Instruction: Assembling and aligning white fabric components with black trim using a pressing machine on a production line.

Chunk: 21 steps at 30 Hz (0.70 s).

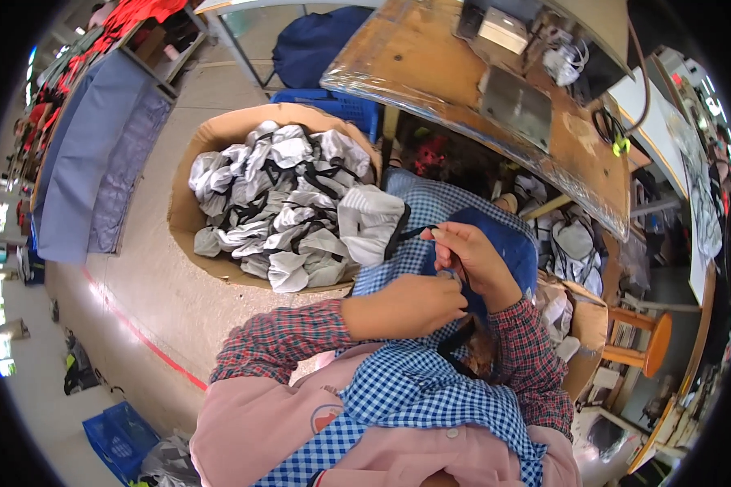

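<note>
The right hand pinches a thin black strap between thumb and fingertips, the strap running left from the grip to a grey-and-white folded piece. The left hand is closed in a loose fist just near of the right, touching it and pressing on the dark blue fabric in the lap; what it grips is hidden. Both hands rest over a blue checked apron. Left and farther lies a cardboard box heaped with similar grey pieces. A worn wooden table stands far right, a wooden stool at the right.
</note>
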Tool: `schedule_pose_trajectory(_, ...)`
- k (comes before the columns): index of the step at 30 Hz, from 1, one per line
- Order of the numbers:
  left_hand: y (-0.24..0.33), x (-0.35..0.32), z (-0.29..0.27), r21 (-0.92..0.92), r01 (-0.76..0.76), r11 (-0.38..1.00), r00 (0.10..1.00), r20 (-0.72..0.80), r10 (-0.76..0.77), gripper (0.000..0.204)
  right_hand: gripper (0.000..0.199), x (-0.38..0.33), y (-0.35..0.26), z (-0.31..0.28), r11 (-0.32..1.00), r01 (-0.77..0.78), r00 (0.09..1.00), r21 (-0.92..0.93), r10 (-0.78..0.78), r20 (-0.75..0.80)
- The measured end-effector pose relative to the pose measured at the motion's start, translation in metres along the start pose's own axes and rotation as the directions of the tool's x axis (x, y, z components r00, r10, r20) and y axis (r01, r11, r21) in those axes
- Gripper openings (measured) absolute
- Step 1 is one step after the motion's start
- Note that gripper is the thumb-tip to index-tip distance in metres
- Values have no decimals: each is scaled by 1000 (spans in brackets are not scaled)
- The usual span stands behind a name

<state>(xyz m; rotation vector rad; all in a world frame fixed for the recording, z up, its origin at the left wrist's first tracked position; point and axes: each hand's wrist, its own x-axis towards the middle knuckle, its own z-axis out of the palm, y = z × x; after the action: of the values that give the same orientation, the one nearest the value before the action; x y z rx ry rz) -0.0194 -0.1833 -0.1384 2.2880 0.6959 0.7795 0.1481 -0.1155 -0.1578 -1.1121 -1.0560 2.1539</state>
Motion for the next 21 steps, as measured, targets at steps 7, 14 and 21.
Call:
schedule_pose_trajectory(7,-2,-4,-36,-49,172,984,980,115,-165,13,29,-20,3,-22,994,107,991,15,-105,-84)
schedule_pose_trajectory(14,-58,-130,-21,484,346,803,658,485,-576,13,28,-29,9,-27,990,136,983,-28,-138,-123)
schedule_pose_trajectory(21,-39,-271,36,70,785,615,400,701,-591,32,31,-32,21,-34,984,174,982,23,-172,-78)
